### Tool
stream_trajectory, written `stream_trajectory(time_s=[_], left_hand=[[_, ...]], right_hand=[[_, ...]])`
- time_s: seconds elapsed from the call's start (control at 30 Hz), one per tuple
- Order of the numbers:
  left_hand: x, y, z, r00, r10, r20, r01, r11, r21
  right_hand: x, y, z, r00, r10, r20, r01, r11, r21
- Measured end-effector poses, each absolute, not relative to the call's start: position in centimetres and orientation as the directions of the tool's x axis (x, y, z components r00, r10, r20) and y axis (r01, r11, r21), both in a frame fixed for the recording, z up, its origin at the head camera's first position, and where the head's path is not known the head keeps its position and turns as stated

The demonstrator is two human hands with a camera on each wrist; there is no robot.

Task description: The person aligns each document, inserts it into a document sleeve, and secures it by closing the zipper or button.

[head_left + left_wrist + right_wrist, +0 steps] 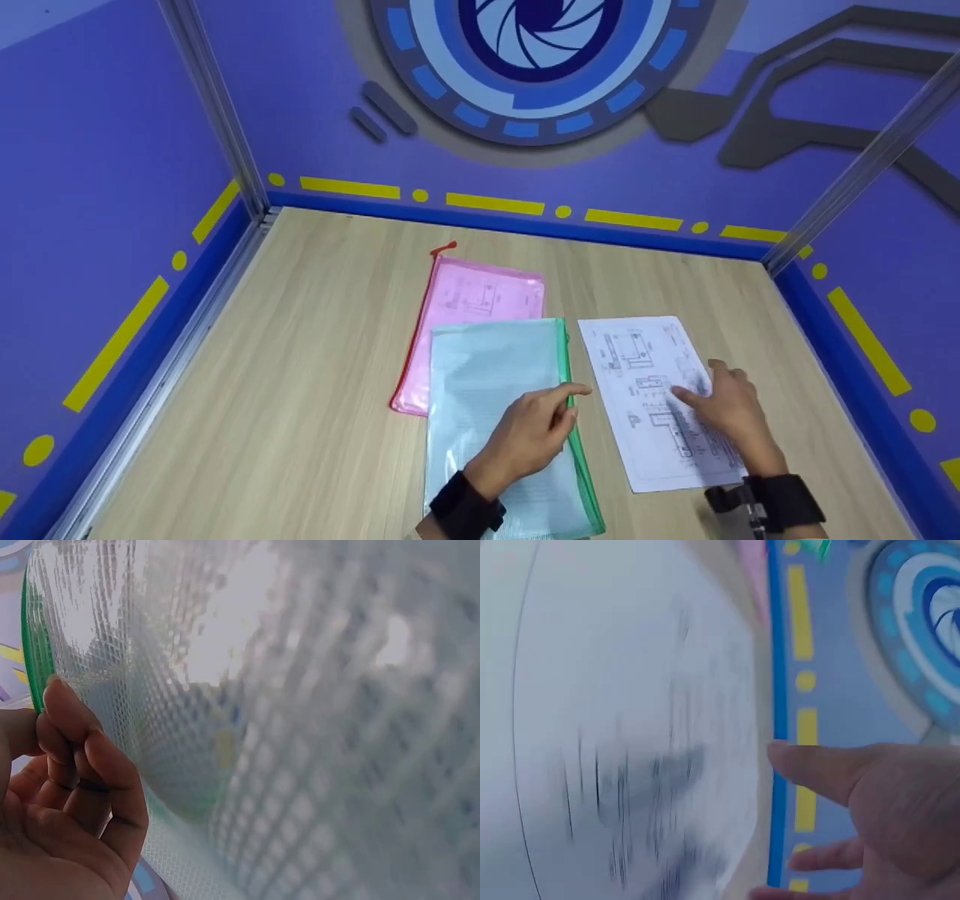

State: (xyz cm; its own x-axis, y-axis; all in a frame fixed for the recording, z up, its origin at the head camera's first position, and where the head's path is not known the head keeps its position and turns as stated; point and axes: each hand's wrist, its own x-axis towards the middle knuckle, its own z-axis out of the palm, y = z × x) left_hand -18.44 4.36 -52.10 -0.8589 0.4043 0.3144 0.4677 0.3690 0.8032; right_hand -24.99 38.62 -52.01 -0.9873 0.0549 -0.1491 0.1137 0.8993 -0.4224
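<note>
A pale green mesh zip folder with a green zip edge lies before me, its upper part over a pink zip folder. My left hand is at its right side. In the left wrist view, the thumb and fingers are curled together at the green edge and pinch it. A sheet of white paper printed with technical drawings lies to the right. Over its right side is my right hand, thumb and fingers spread, casting a shadow on the sheet. In the right wrist view the paper is blurred.
The wooden tabletop extends left of the folders. Blue-purple printed panels with yellow dashes enclose it at the back and sides. Metal posts stand at the back corners. A red zip pull sticks out from the pink folder's top.
</note>
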Motion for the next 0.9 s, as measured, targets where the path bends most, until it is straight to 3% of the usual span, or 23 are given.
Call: stream_trajectory(time_s=[0.2, 0.43, 0.77, 0.9], left_hand=[[-18.4, 4.3, -52.2, -0.856, 0.419, 0.304, 0.468, 0.374, 0.801], [-18.3, 4.1, -52.2, -0.862, 0.407, 0.303, 0.463, 0.384, 0.799], [-18.4, 3.9, -52.2, -0.854, 0.406, 0.324, 0.478, 0.372, 0.796], [-18.3, 3.8, -52.2, -0.853, 0.411, 0.323, 0.48, 0.373, 0.794]], right_hand=[[-25.4, 40.9, -52.6, -0.958, 0.151, -0.245, 0.225, 0.924, -0.309], [-26.2, 39.9, -52.2, -0.95, 0.155, -0.271, 0.24, 0.918, -0.316], [-26.7, 40.2, -52.4, -0.937, 0.086, -0.338, 0.241, 0.861, -0.449], [-26.4, 40.8, -53.1, -0.952, -0.031, -0.304, 0.144, 0.831, -0.537]])
